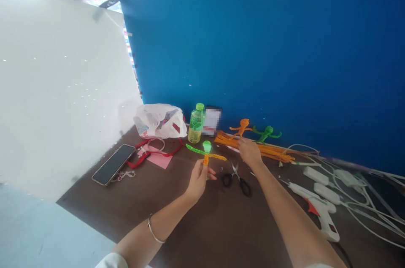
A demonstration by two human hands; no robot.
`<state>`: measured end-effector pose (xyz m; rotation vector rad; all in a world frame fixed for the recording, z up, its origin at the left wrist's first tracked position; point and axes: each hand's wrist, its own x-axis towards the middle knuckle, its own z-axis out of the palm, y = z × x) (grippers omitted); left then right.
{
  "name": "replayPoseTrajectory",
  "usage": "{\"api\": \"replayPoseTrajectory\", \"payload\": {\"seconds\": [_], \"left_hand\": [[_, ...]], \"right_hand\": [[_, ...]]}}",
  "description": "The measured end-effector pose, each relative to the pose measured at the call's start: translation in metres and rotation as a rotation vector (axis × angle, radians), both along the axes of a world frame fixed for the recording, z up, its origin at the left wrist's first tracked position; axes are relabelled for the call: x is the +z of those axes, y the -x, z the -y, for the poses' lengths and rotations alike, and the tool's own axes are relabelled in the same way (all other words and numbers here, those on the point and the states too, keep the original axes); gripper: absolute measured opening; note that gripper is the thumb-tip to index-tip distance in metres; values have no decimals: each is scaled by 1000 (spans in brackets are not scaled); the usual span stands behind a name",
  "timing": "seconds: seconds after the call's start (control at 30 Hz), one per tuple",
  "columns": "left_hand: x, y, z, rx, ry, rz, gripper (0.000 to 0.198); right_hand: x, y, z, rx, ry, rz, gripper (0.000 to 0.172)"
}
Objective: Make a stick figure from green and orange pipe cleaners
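My left hand [198, 180] pinches the lower body of a small pipe-cleaner figure [206, 159] and holds it upright above the table. This figure has a bright green head, one green arm and one orange arm. My right hand [250, 152] reaches to the back of the table, its fingers curled at the foot of an orange pipe-cleaner figure [244, 126]; what lies in the fingertips is hidden. Beside that stands a green pipe-cleaner figure [268, 132]. A bundle of orange pipe cleaners [272, 152] lies under and behind my right hand. Scissors [236, 178] lie spread between my hands.
At right are a hot glue gun [316, 209], white adapters [325, 193] and tangled cables. Along the back stand a green-capped bottle [196, 123] and a white plastic bag [160, 121]. A phone [114, 164] and pink paper [156, 158] lie left. A blue panel [253, 48] closes the back.
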<state>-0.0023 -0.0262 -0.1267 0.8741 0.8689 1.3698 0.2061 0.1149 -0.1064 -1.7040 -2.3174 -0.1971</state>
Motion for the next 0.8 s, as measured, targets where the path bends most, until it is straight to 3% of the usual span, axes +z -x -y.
{"api": "replayPoseTrajectory", "payload": {"seconds": [0.23,0.43,0.6,0.8], "left_hand": [[-2,-2,1,3,-24,-7,39],[-4,-4,2,28,-8,-19,41],[-10,-5,1,42,-34,-34,34],[-14,-5,0,21,-75,-29,29]], "right_hand": [[9,-9,-2,56,53,137,14],[14,-15,0,22,-33,32,17],[30,-19,9,-65,-248,-205,31],[75,-23,13,-206,-622,-582,33]]}}
